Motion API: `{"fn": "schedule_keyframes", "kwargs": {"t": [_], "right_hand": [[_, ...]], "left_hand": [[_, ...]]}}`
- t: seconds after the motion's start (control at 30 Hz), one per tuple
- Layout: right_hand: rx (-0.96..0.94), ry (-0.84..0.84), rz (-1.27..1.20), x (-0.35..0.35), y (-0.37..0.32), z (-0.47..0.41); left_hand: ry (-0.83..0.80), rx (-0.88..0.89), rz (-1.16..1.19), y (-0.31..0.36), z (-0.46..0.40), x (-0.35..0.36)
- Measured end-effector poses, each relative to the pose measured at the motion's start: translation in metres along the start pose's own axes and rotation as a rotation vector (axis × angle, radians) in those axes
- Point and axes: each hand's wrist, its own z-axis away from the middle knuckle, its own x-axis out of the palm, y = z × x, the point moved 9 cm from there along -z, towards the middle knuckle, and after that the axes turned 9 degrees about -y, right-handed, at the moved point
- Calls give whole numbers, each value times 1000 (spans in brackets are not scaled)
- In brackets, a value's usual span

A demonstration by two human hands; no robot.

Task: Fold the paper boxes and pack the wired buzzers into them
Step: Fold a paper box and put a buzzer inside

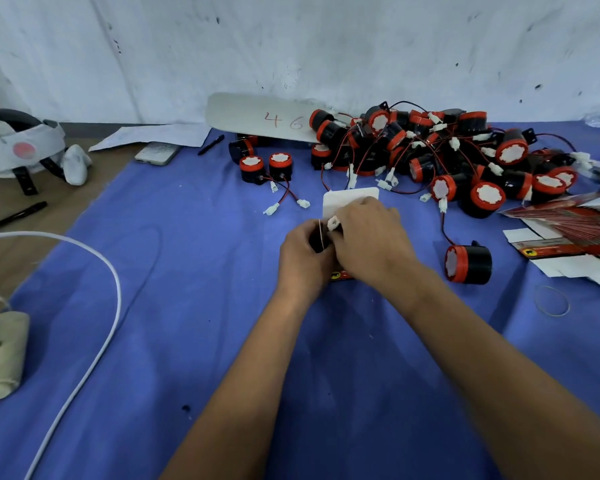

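At the middle of the blue cloth my left hand (pixel 302 252) grips a black buzzer (pixel 318 239), mostly hidden by my fingers. My right hand (pixel 368 237) pinches its white connector (pixel 333 223) and wire against the buzzer. Both hands sit over a paper box (pixel 350 197): its white flap shows behind my fingers and a red printed edge shows below them. A large pile of red-and-black wired buzzers (pixel 430 150) lies behind. One loose buzzer (pixel 468 265) lies to the right of my hands. A stack of flat red-and-white box blanks (pixel 575 230) lies at the far right.
Two buzzers (pixel 265 166) stand apart at the left of the pile. A white board marked 46 (pixel 260 116), a phone (pixel 157 153), pens and papers lie at the back. A white cable (pixel 111 306) curves at the left. A rubber band (pixel 551 301) lies right.
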Motion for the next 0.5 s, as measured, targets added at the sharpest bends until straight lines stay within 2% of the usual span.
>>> {"fn": "schedule_keyframes", "kwargs": {"t": [0.13, 0.2, 0.27, 0.37, 0.5], "right_hand": [[-27, -284, -84, 12, 3, -3], [-29, -355, -115, 14, 1, -2], [-22, -333, -100, 12, 0, -2], [-52, -213, -86, 6, -4, -1], [-169, 14, -344, -9, -4, 4]], "left_hand": [[-20, 12, -23, 4, 0, 2], [-22, -9, -19, 5, 0, 4], [-15, -18, -52, 6, 0, 4], [-7, -12, -45, 7, 2, 3], [-2, -26, 0, 4, 4, 2]]}}
